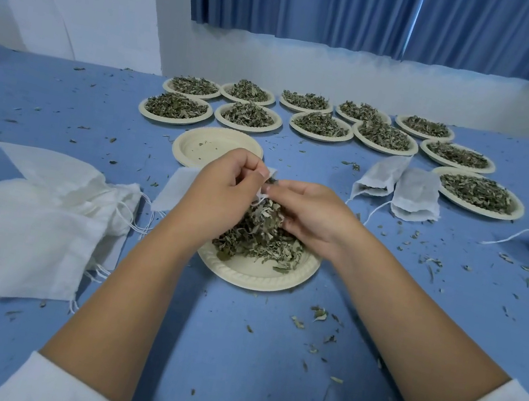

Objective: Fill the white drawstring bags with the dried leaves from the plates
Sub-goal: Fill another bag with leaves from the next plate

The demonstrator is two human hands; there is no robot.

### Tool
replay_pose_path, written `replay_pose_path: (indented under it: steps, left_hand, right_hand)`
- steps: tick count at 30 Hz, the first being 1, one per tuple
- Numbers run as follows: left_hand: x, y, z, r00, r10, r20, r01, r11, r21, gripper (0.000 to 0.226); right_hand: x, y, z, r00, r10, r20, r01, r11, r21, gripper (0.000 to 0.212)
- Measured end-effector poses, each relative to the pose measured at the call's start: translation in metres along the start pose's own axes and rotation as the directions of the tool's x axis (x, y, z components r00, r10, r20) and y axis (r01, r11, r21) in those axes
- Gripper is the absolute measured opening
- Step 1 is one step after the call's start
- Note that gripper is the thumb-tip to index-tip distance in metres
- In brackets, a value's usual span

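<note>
Both left hand and right hand pinch the bag rim over plate.

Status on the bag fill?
Over near plate, left hand and right hand pinch white bag mouth. Heaped dried leaves below; bag looks flat. Nothing blocking.

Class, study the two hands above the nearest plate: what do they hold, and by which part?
The left hand and the right hand both pinch one white drawstring bag at the rim of its mouth.
</note>
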State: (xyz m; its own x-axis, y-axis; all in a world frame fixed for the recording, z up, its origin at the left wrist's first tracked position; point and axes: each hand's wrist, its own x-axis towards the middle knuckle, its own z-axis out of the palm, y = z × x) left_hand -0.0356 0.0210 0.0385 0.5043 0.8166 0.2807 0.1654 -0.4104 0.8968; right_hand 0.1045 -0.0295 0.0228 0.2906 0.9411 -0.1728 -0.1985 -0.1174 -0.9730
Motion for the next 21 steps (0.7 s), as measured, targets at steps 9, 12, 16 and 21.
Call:
replay_pose_path:
  steps: [9, 12, 16, 21]
  left_hand:
    - [0.001, -0.008, -0.001, 0.994, 0.066, -0.089, -0.047, 0.979, 0.197, 0.014]
    - [0.000, -0.009, -0.001, 0.997, 0.077, 0.029, -0.081, 0.974, 0.210, 0.008]
    - [-0.001, -0.008, 0.001, 0.980, 0.043, 0.193, -0.079, 0.980, 0.185, 0.012]
    - [0.003, -0.010, -0.001, 0.999, 0.050, 0.011, -0.051, 0.967, 0.249, 0.015]
  right_hand:
    - [0.000, 0.003, 0.002, 0.974, -0.184, -0.135, 0.141, 0.950, -0.279, 0.014]
    - [-0.001, 0.005, 0.003, 0.967, -0.208, -0.146, 0.156, 0.940, -0.304, 0.016]
    - [0.002, 0.008, 0.003, 0.948, -0.245, -0.203, 0.158, 0.915, -0.371, 0.018]
    - [0.003, 0.003, 0.002, 0.961, -0.162, -0.223, 0.070, 0.926, -0.371, 0.030]
